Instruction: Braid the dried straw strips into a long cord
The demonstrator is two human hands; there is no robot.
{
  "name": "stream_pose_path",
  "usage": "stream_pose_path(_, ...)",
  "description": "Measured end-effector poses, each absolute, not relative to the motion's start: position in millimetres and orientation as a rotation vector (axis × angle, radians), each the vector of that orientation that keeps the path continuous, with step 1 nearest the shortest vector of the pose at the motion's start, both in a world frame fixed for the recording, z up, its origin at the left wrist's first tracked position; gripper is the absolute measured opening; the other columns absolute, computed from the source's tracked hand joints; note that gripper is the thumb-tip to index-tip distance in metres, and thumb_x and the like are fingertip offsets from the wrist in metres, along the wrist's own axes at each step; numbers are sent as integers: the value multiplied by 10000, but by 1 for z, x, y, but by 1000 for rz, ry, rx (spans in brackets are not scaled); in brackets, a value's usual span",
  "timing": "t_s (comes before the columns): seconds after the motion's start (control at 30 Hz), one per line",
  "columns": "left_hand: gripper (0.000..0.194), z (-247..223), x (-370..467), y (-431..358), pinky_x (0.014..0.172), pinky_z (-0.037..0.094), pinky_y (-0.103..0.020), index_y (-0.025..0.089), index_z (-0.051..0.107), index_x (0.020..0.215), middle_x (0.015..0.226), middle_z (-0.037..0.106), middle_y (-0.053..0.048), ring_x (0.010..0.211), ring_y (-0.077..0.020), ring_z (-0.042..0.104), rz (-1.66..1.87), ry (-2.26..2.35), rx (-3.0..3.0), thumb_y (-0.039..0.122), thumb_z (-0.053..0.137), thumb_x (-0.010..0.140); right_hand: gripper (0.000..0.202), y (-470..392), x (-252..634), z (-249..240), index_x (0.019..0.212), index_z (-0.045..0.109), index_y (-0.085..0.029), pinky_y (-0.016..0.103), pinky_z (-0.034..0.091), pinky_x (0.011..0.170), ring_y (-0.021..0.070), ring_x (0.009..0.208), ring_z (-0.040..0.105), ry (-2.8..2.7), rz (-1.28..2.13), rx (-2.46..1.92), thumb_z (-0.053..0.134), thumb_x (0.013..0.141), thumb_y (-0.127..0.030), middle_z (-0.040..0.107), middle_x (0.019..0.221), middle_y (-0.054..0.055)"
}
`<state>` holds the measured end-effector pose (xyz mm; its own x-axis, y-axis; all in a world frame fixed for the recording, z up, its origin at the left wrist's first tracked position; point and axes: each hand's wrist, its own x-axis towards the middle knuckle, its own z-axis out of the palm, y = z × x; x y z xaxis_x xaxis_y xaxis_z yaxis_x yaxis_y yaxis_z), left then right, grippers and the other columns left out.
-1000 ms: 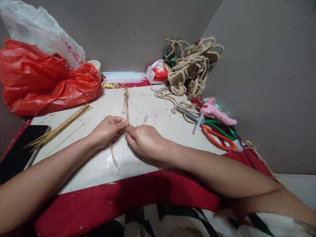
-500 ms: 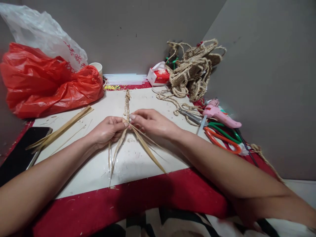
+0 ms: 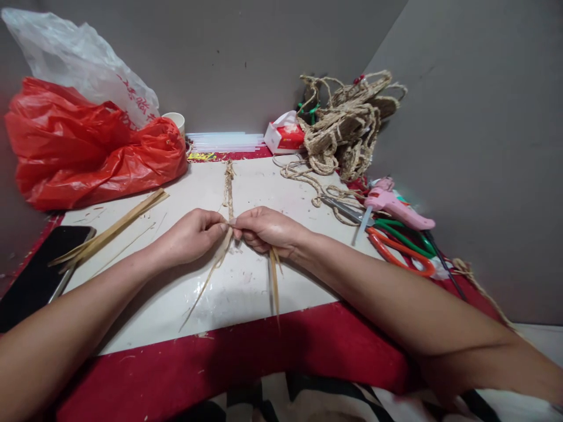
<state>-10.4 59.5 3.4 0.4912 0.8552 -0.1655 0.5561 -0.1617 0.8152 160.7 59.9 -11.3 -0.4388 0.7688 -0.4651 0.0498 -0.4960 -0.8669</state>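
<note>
A narrow braid of dry straw (image 3: 229,186) lies upright in the middle of the white board (image 3: 246,281). At its lower end my left hand (image 3: 197,233) pinches the straw between thumb and fingers. Right beside it, my right hand (image 3: 264,228) is closed on straw strands too, its fingertips almost touching the left ones. One loose strand (image 3: 206,285) trails down between the hands, and another (image 3: 275,281) hangs below my right palm. The exact crossing of strands is hidden by the fingertips.
Loose straw strips (image 3: 114,228) and a black phone (image 3: 41,264) lie left. Behind are a red plastic bag (image 3: 88,152), a paper cup (image 3: 176,121), clear sticks (image 3: 226,141), a tissue pack (image 3: 285,135) and coiled rope (image 3: 343,129). Scissors (image 3: 400,240) and a pink glue gun (image 3: 396,205) lie right.
My right hand has closed on strands that were spread out to the right, and they now hang beneath its palm. The strand between the hands has shifted; my left hand stays near the braid's end.
</note>
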Motion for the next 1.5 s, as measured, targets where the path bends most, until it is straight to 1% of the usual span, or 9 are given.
stream_pose_path(0.13, 313, 10, -8, 47, 542, 302, -251, 157, 568, 695, 606, 545, -22, 559, -133, 459, 274, 1344, 2255, 337, 377, 865, 295, 52, 155, -13, 578, 514, -130, 165, 119, 279, 23, 279, 170, -1120, 1899, -1277, 466, 863, -188, 269, 345, -91)
stream_pose_path(0.37, 311, -3, 5, 25, 564, 362, -309, 108, 541, 1056, 653, 619, -107, 604, -238, 586, -119, 1514, 2630, 226, 317, 875, 352, 45, 153, -12, 514, 350, -170, 156, 100, 294, 19, 311, 153, -945, 2005, -1208, 463, 847, -161, 261, 381, -87)
stream_pose_path(0.5, 344, -7, 9, 13, 556, 374, -305, 70, 528, 1098, 637, 613, -111, 589, -233, 589, -198, 1412, 2695, 111, 347, 808, 220, 43, 153, -12, 608, 504, -129, 151, 102, 302, 19, 318, 144, -951, 1981, -1218, 502, 826, -151, 256, 378, -98)
stream_pose_path(0.7, 316, 5, 2, 14, 540, 349, -277, 158, 586, 722, 575, 569, -52, 497, -141, 486, 250, 1158, 2538, 365, 395, 865, 149, 48, 160, -13, 681, 565, -106, 146, 96, 319, 18, 335, 126, -949, 2061, -1166, 515, 813, -152, 244, 390, -103)
stream_pose_path(0.83, 235, 6, -6, 44, 648, 409, -249, 162, 570, 797, 739, 614, -36, 670, -131, 542, 949, 1354, 1914, 367, 463, 838, 123, 50, 163, -13, 711, 577, -107, 142, 98, 322, 17, 343, 119, -949, 2118, -1142, 525, 810, -157, 243, 408, -105)
stream_pose_path(0.93, 185, -2, -4, 60, 592, 432, -248, 149, 546, 814, 741, 609, -42, 616, -117, 556, 798, 1138, 1348, 315, 465, 827, 138, 52, 164, -11, 717, 580, -106, 144, 93, 322, 19, 342, 114, -964, 2133, -1157, 508, 823, -157, 241, 405, -105)
stream_pose_path(1.13, 270, -10, 0, 59, 363, 99, -203, 171, 471, 613, 453, 262, 81, 358, -43, 164, 446, 1017, 1224, 318, 448, 838, 127, 57, 166, -8, 702, 561, -111, 148, 85, 328, 15, 334, 115, -1061, 2160, -1144, 525, 812, -163, 237, 409, -115)
stream_pose_path(1.33, 231, -13, -8, 64, 547, 361, -200, 134, 636, 721, 660, 602, -17, 561, -84, 463, 502, 1033, 1575, 300, 501, 808, 196, 61, 173, -12, 731, 593, -112, 194, 117, 336, 44, 320, 189, -1544, 1919, -1251, 505, 842, -247, 295, 369, -95)
stream_pose_path(1.5, 270, -15, -6, 66, 617, 395, -228, 128, 636, 727, 715, 626, -43, 634, -110, 503, 494, 1072, 1673, 333, 486, 818, 244, 59, 172, -15, 740, 633, -92, 193, 289, 492, 57, 505, 365, -1994, 1419, -1286, 485, 853, -249, 487, 573, -19)
